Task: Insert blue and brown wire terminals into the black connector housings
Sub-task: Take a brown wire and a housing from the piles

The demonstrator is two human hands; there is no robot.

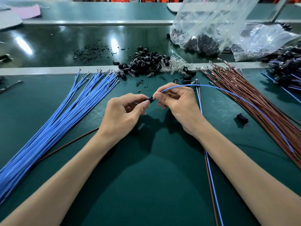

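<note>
My left hand pinches a small black connector housing between thumb and fingers above the green mat. My right hand pinches the end of a single blue wire right at the housing's opening; the wire arcs away to the right over the brown bundle. A brown wire runs out from under my left wrist toward the lower left. The terminal tip is hidden between my fingers.
A fan of blue wires lies on the left, a bundle of brown wires on the right. A pile of black housings sits behind my hands, beside clear plastic bags. A finished blue-and-brown pair and a loose housing lie at the right.
</note>
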